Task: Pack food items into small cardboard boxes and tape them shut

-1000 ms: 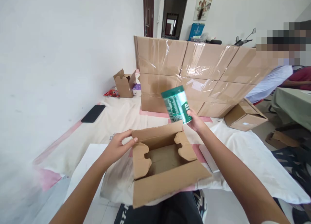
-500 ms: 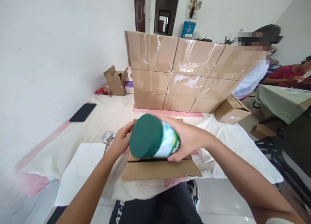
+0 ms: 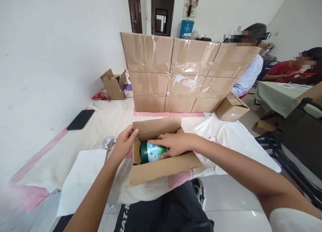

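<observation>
An open cardboard box (image 3: pixel 164 170) sits on the cloth in front of me, its flaps spread to front and back. Inside it, lying on its side, is a green canister (image 3: pixel 154 153) with a blue, white and green label and a dark green lid facing left. My right hand (image 3: pixel 173 144) reaches over from the right, fingers and thumb around the canister's right part, which they hide. At the box's upper left corner, my left hand (image 3: pixel 126 141) pinches the cardboard edge with its thumb on top.
A wall of taped cartons (image 3: pixel 186 76) stands behind the box. To the left lie a black phone-like slab (image 3: pixel 80 120), a silvery trinket (image 3: pixel 109 142) and white paper (image 3: pixel 83 178). A small carton (image 3: pixel 231 107) stands at right, near a person in a light shirt (image 3: pixel 249 72).
My right hand has lowered the canister from above the box to inside it, now lying on its side. My left hand stays at the box's left edge. The view has shifted slightly right.
</observation>
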A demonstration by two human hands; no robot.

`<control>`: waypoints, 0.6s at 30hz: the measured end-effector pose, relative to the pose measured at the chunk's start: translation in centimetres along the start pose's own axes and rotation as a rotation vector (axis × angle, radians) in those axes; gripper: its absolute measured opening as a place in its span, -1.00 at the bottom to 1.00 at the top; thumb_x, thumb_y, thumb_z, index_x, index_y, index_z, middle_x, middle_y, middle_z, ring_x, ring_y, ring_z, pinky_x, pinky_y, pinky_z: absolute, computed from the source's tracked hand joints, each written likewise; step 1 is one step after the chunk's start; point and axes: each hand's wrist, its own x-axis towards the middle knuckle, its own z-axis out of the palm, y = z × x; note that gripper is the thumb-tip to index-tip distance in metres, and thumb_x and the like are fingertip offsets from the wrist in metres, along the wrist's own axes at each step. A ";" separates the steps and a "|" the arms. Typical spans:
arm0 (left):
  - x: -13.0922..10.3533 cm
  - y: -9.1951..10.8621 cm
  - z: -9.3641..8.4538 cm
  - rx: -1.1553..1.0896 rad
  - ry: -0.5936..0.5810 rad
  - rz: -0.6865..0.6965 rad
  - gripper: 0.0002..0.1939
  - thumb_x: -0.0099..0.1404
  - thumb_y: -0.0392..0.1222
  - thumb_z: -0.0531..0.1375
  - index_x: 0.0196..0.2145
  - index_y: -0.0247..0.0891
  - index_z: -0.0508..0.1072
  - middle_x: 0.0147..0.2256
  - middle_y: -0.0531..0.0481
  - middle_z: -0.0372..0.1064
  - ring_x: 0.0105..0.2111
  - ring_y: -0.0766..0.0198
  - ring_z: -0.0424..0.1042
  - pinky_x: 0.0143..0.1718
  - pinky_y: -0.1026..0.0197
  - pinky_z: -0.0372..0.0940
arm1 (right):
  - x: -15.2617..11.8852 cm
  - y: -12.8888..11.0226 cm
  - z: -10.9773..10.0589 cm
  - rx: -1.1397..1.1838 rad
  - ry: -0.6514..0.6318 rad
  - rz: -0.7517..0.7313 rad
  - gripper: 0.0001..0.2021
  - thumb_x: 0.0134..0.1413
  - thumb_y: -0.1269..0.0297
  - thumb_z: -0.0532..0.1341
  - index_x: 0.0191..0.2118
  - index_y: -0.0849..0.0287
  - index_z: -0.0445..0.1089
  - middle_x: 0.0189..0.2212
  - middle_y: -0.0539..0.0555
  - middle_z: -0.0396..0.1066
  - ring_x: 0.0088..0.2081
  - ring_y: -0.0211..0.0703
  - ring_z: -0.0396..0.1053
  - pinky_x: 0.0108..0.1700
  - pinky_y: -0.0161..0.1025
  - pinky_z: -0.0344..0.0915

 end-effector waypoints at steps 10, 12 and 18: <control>-2.5 1.4 0.6 0.210 0.328 0.232 -0.78 0.38 -0.04 0.24 -0.33 -0.16 0.31 -0.34 0.04 0.36 -0.28 0.23 0.37 -0.17 0.18 0.28 | -3.2 0.2 1.8 -0.286 0.408 0.001 -0.64 0.46 0.13 0.09 -0.14 0.21 0.59 -0.24 0.20 0.59 -0.11 0.05 0.43 -0.03 -0.04 0.27; -2.8 2.3 -0.1 0.358 0.094 0.433 -0.82 0.45 -0.11 0.18 -0.34 -0.17 0.38 -0.36 0.03 0.42 -0.26 0.22 0.39 -0.15 0.14 0.26 | -4.2 0.7 1.6 -0.409 0.398 0.035 -0.57 0.49 0.15 0.05 -0.32 0.20 0.55 -0.38 0.17 0.56 -0.15 0.06 0.37 -0.06 -0.02 0.21; -2.3 4.3 -1.8 0.807 -0.459 0.534 -0.69 0.57 -0.04 0.00 -0.08 -0.10 0.53 -0.11 0.06 0.59 0.03 0.12 0.37 0.01 0.01 0.13 | -4.9 2.1 2.6 -0.594 0.401 0.018 -0.58 0.48 0.08 0.03 -0.16 0.26 0.53 -0.31 0.23 0.56 -0.08 0.12 0.25 -0.04 0.02 0.12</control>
